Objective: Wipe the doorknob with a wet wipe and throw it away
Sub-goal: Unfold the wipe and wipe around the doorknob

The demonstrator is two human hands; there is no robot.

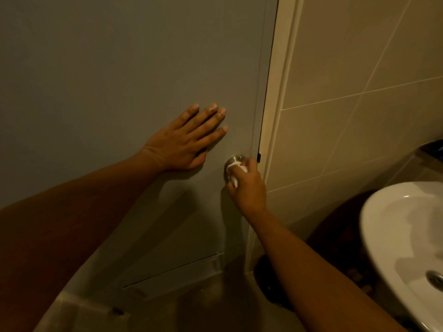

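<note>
- Gripping a white wet wipe [233,167], the right hand [248,188] closes around the metal doorknob [233,160].
- Left hand [185,142] lies flat, fingers spread, on the grey door [119,68].

Dim warm light, soft shadows, wide-angle bowing.

The scene is viewed from a single head-worn wide-angle camera, aimed forward and down at close range onto a door [119,68], with a sink [393,236] caught at the lower right.
</note>
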